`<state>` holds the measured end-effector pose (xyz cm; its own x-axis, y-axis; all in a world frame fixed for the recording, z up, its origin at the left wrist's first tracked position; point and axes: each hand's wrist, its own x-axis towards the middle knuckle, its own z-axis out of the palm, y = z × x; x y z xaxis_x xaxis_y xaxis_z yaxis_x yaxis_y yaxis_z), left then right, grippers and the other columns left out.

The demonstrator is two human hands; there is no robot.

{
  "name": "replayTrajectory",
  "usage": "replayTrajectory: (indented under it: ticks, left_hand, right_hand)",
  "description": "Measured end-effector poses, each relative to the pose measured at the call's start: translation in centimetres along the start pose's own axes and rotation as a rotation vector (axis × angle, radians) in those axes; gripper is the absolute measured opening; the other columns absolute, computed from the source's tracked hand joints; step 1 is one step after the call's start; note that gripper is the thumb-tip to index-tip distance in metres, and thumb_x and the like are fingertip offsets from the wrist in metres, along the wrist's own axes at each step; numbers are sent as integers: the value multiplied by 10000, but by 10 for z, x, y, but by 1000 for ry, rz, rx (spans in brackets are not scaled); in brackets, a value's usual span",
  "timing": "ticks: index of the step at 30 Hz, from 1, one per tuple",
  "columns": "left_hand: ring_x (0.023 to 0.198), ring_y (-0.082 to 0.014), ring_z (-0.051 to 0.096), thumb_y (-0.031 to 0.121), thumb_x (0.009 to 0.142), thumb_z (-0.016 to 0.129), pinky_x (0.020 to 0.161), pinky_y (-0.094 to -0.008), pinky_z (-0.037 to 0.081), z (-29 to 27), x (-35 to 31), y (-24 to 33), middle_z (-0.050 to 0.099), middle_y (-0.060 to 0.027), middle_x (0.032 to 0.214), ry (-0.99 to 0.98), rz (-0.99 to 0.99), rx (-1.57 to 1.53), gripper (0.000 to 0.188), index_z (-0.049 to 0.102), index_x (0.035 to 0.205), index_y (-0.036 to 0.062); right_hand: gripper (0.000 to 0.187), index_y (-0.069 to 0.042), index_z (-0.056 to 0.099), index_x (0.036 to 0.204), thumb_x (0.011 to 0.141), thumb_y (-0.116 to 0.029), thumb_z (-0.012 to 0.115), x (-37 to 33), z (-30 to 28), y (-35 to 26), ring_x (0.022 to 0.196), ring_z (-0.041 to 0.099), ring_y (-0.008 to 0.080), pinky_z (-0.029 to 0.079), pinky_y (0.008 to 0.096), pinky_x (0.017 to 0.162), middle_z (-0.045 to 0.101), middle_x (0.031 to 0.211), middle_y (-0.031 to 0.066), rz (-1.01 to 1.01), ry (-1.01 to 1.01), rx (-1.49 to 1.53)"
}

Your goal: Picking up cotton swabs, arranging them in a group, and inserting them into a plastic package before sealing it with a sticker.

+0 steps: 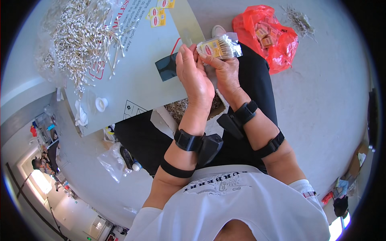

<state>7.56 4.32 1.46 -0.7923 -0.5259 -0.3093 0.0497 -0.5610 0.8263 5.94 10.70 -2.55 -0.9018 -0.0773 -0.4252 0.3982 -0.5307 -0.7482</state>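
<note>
Above the table's right edge, my right hand [227, 75] grips a clear plastic pack of cotton swabs [226, 49] with a yellow label card inside. The thumb lies across the front of the pack, and the swab tips show at its right end. My left hand [196, 82] is raised close beside it with fingers stretched out and the palm turned toward the pack. Its fingertips are at the pack's left end; whether they touch it I cannot tell. A dark flat sheet [165, 67] lies on the table left of my left hand.
A big heap of loose cotton swabs [80, 40] covers the table's far left. Yellow label cards [158, 18] and a white ring [101, 104] lie on the table [138, 86]. A red bag [283, 52] of packs sits on the floor. Below my forearms stands a carton [163, 120].
</note>
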Motion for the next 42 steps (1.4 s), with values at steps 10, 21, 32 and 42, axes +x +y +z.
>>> replayTrajectory:
  ticks: [10,21,32,42]
  left_hand:
    - [1096,-290,573,366,1027,482,988,-398,458,-18,8,10,543,-253,1189,-65,-38,116,535,405,1271,-104]
    - [1136,-385,581,417,1031,437,978,-465,494,-28,23,24,530,-353,1215,-56,-308,-61,608,355,1281,-132]
    - [1014,-329,630,420,1031,434,909,-435,528,-15,24,13,590,-298,1123,-73,-268,29,597,358,1289,-114]
    - [998,-321,661,471,1030,394,812,-406,563,-43,31,27,629,-290,1107,-242,-422,221,610,412,1272,-90]
  right_hand:
    - [338,15,673,1077,769,-53,796,1,-2,3,887,658,135,511,276,812,703,1012,75,-63,-18,-41]
    - [306,14,677,1047,767,-23,793,7,-3,3,873,662,133,522,271,788,706,979,68,-110,25,35]
    - [344,-10,646,1032,728,23,802,8,-4,3,864,653,145,519,283,794,694,968,64,-140,-6,36]
    - [347,9,647,1046,735,2,802,5,-7,-3,866,653,156,524,291,780,690,983,81,-86,11,29]
